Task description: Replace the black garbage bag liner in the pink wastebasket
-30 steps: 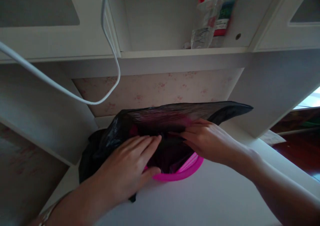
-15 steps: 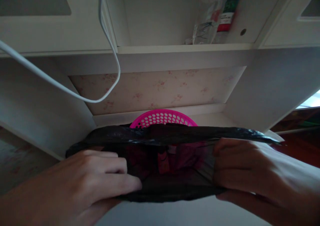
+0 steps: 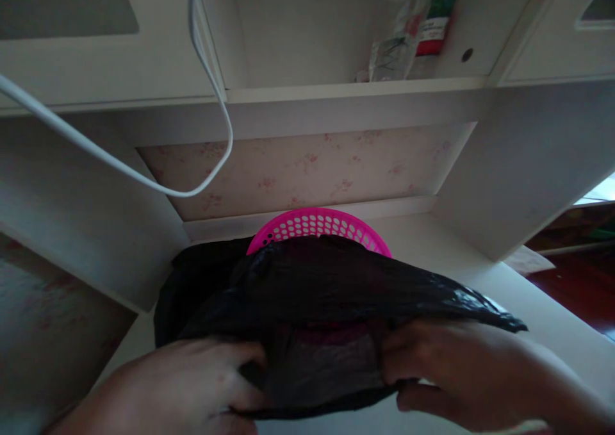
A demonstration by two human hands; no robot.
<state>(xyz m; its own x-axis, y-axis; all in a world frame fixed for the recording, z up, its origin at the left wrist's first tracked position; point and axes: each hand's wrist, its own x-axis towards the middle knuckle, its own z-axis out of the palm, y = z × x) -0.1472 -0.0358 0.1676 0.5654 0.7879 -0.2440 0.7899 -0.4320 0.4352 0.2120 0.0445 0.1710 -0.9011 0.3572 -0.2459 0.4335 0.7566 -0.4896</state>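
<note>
Glossy black bag [image 3: 327,287] between both hands; bright pink basket [image 3: 319,225] dotted with holes behind; white cable [image 3: 144,182] above.

The black bag [image 3: 327,281] hides most of the pink basket [image 3: 318,222] — the shelf's bottles [image 3: 402,41] run off the top edge.

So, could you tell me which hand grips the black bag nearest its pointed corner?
The right hand, pinching the black bag just under the corner jutting rightward; the left hand holds the opposite edge.
</note>
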